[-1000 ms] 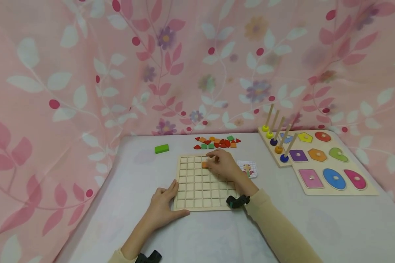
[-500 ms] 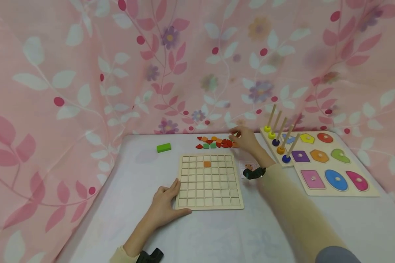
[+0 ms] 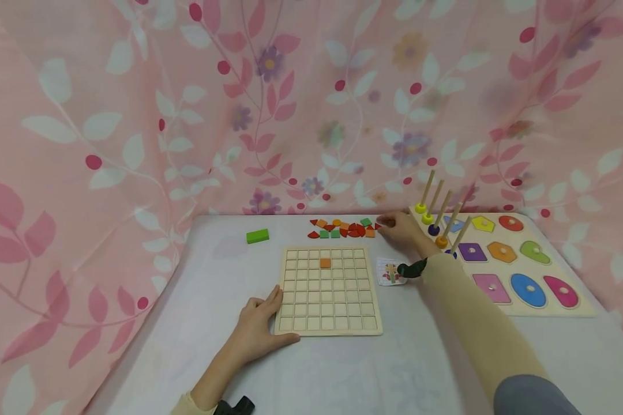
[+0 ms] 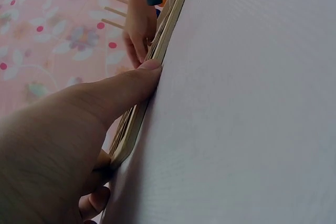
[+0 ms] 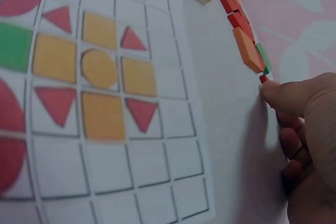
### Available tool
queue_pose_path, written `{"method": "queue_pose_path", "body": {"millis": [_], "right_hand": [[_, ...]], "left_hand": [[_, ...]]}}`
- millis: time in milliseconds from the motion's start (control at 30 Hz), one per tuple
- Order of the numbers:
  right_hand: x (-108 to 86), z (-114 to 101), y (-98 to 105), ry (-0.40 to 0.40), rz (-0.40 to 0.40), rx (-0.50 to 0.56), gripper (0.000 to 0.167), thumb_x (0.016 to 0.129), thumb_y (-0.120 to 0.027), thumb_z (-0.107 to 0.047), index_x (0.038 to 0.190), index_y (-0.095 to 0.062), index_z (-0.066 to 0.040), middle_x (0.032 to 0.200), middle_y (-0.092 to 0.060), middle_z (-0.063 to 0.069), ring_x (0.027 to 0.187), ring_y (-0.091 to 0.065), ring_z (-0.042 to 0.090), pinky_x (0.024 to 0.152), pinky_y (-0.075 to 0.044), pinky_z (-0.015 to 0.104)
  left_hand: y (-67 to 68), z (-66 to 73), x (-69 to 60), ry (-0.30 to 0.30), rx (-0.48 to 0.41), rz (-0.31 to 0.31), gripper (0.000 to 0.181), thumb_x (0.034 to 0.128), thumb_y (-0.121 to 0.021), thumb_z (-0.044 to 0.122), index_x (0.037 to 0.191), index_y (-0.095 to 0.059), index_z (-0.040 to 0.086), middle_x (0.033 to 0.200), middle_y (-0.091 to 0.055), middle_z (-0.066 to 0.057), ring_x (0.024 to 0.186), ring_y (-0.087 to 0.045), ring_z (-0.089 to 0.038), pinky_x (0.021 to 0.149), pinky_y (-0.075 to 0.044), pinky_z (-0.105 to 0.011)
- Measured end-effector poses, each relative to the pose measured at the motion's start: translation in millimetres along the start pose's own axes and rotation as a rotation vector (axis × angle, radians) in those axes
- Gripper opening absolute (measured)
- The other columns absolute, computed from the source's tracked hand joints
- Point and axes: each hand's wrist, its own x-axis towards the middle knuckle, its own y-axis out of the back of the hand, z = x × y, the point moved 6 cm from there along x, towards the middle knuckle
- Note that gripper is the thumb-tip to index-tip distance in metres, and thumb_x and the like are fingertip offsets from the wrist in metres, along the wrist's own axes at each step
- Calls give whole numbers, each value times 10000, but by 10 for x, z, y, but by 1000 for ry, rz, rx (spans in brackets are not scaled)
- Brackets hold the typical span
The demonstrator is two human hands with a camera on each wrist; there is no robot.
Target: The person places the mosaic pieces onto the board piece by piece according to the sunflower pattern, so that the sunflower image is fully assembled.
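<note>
On a white table (image 3: 337, 369), a person's left hand (image 3: 256, 324) frames the lower left corner of a wooden grid board (image 3: 329, 298) bearing one orange square (image 3: 325, 263). Beyond it, the right hand's (image 3: 402, 229) fingertips meet a small red triangle (image 3: 378, 226) beside scattered coloured pieces (image 3: 354, 231). A patterned card (image 3: 390, 272) lies right of the board

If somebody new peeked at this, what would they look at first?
Probably the pink, leafy, flowery cloth hanging behind the table, because it fills so much of the head view. Then perhaps the small orange square tile near the top of the pale wooden grid board, whose near left corner the left hand touches. The pale puzzle board with bright knobbed shapes stands out too, on the right.
</note>
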Motion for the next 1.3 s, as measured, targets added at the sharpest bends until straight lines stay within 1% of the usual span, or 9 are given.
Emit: {"method": "queue_pose_path", "body": {"millis": [167,367,467,667,800,933,1033,1200,1300], "right_hand": [[-48,66,-79,17,13,-53,382,1059,-665,-245,1387,-685,-51,1368,-670,207,1246,-607,389,1094,-450,554],[-41,80,-56,23,30,-96,352,1061,-658,-228,1361,-708,-52,1338,-683,201,1221,-627,383,1079,-459,554],[-33,70,-51,36,34,-92,348,1065,-650,-213,1363,-704,-41,1346,-679,208,1235,-626,388,1089,-455,554],[-31,35,-80,77,28,-60,345,1066,-639,-171,1369,-685,-13,1339,-657,241,1192,-607,399,1074,-458,562],[-39,-8,-81,112,40,-59,320,1055,-645,-143,1330,-697,12,1308,-658,263,1170,-610,409,1051,-468,569],[-37,-22,-62,124,49,-60,295,1056,-645,-133,1299,-703,24,1249,-682,248,1083,-613,382,1000,-483,547],[-22,-5,-39,115,39,-74,296,1064,-653,-162,1297,-709,12,1230,-697,220,1072,-619,355,1004,-488,527],[0,-2,18,100,20,-83,323,1059,-680,-231,1287,-725,-6,1227,-714,186,1130,-640,345,1052,-494,523],[6,-40,41,111,13,-56,331,1056,-687,-236,1283,-727,1,1191,-720,175,1084,-629,335,1017,-500,493]], "left_hand": [[-56,-31,-57,11,-14,-10,1160,732,-898,657,1607,-436,53,1724,-335,-51,1077,-405,-132,877,-410,-341],[-89,-29,-43,4,-14,-9,1158,730,-899,658,1611,-437,64,1723,-337,-44,1086,-410,-136,883,-412,-352],[-83,-24,-34,-3,-9,-8,1162,731,-894,665,1610,-437,58,1721,-342,-55,1080,-408,-137,879,-411,-351],[-73,-19,-29,-7,1,-5,1151,734,-894,663,1602,-449,51,1717,-348,-62,1070,-404,-132,878,-405,-346],[-63,-7,-19,-11,6,-9,1155,736,-888,672,1601,-448,44,1715,-348,-72,1071,-409,-140,890,-402,-365],[-50,10,-7,-20,11,-9,1160,738,-884,677,1602,-445,40,1714,-350,-80,1070,-410,-141,892,-401,-370],[-35,17,-4,-17,13,-7,1158,739,-884,674,1603,-442,43,1715,-345,-75,1075,-412,-137,895,-401,-366],[-7,20,-5,-10,18,-4,1158,738,-887,668,1603,-439,41,1716,-342,-76,1088,-421,-145,897,-410,-367],[13,16,-6,-8,20,-2,1160,735,-895,655,1602,-438,34,1715,-346,-81,1080,-419,-150,889,-412,-365]]}}
